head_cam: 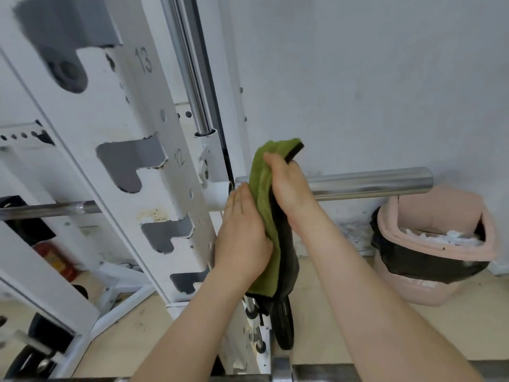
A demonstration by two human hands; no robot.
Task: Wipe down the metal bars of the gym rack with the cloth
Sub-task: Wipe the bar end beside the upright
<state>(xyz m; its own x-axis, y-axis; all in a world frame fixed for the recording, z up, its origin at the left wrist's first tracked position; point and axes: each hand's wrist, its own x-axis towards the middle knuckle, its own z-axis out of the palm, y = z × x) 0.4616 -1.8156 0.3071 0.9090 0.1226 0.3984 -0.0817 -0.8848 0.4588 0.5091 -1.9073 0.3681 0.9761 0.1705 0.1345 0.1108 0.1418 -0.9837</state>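
Observation:
A green and black cloth (265, 205) hangs draped over the inner end of a chrome horizontal bar (369, 183) that sticks out to the right from the white gym rack (132, 161). My right hand (289, 188) grips the cloth from above, where it wraps the bar. My left hand (242, 232) presses flat against the cloth's green side from the left and holds its lower part. The bar's right half is bare and shiny. A vertical chrome guide rod (190, 73) runs up the rack behind it.
A pink waste bin (440, 285) with a black liner stands on the floor under the bar's free end, against the grey wall. A second horizontal bar (49, 210) crosses at the left. A red fire extinguisher (59, 260) lies behind the rack. Black weight plates (285, 326) sit low.

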